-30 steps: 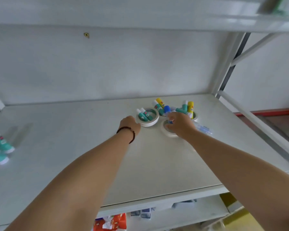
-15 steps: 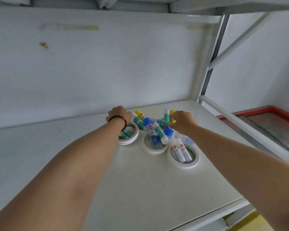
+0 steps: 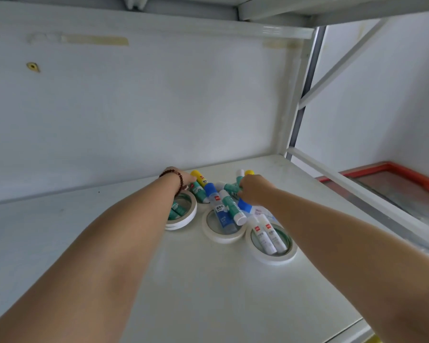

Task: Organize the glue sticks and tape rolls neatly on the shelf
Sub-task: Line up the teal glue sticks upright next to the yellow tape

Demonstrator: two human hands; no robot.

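Since half a second ago both hands have pushed deeper into the pile. Left hand (image 3: 185,178) rests on the rear glue sticks (image 3: 200,180), finger state not discernible. Right hand (image 3: 254,189) fingers clamp a green stick (image 3: 231,187). Sorting barely begun. Three tape rolls (image 3: 222,237) lie on the white shelf (image 3: 208,293); grey wall (image 3: 134,107) behind.

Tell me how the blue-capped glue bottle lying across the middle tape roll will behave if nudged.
The blue-capped glue bottle is round and bridges the tape roll, so it would probably roll or slide. It looks like smooth plastic, likely stiff and light.
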